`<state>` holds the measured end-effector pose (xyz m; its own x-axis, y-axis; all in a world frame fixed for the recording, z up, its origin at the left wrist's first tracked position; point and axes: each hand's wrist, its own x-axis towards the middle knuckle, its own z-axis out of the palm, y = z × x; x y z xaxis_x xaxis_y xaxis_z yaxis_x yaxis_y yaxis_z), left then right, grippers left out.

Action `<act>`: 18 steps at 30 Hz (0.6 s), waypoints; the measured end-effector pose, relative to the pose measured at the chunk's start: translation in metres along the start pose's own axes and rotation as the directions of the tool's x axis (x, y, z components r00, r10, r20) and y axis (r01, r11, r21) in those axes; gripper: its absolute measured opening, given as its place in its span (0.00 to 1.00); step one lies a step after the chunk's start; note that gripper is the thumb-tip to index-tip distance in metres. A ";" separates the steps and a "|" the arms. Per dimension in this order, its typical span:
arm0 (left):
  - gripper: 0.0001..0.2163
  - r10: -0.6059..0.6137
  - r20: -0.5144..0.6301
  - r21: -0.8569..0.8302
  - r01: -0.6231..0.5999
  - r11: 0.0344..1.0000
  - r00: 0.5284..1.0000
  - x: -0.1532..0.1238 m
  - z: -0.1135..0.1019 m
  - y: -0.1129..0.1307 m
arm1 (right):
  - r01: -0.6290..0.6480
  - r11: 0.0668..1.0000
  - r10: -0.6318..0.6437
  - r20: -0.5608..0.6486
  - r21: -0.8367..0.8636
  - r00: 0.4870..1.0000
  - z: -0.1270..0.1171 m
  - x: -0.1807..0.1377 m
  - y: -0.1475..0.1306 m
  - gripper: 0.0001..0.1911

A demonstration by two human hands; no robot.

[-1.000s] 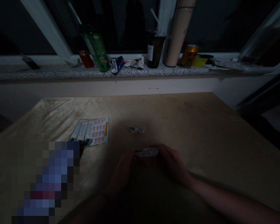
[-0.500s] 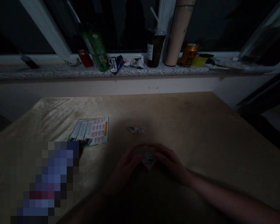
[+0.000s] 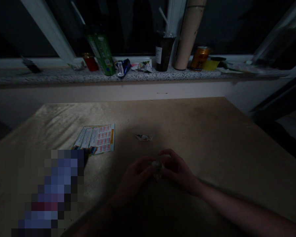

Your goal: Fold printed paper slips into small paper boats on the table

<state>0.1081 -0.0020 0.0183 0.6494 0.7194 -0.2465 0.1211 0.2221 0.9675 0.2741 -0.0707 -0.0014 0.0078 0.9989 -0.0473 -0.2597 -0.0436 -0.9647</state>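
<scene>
My left hand (image 3: 134,179) and my right hand (image 3: 179,171) meet over the near middle of a tan table (image 3: 199,131). Both pinch a small folded piece of printed paper (image 3: 157,166) between the fingertips. The paper is mostly hidden by my fingers. A little farther off lies a small folded paper boat (image 3: 144,137). To the left, a stack of printed paper sheets (image 3: 98,138) lies flat on the table.
A stone windowsill (image 3: 64,77) runs along the back with a green bottle (image 3: 102,52), a red can (image 3: 90,62), a dark cup with a straw (image 3: 164,52), a beige roll (image 3: 187,36), an orange can (image 3: 199,58) and wrappers. A blurred-out patch sits at the near left.
The paper was stretched out long between my hands; my fingers have drawn together and it is now pinched into a small compact shape.
</scene>
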 end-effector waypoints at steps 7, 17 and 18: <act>0.18 -0.026 -0.130 0.048 0.032 0.998 0.991 0.000 -0.004 -0.009 | 0.028 0.992 -0.018 -0.079 0.122 0.997 -0.008 0.003 0.015 0.10; 0.17 -0.018 -0.119 0.003 0.018 1.000 0.993 0.000 -0.004 -0.010 | 0.024 1.000 -0.024 -0.202 -0.002 0.979 -0.005 0.003 0.008 0.09; 0.16 -0.027 -0.116 0.010 0.028 1.000 0.993 0.000 -0.004 -0.010 | 0.003 1.000 -0.004 -0.196 -0.004 0.981 -0.005 0.003 0.008 0.10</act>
<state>0.1036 -0.0016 0.0088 0.5541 0.7850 -0.2771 0.1466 0.2357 0.9607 0.2769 -0.0680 -0.0102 0.1981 0.9757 -0.0933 -0.2559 -0.0404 -0.9659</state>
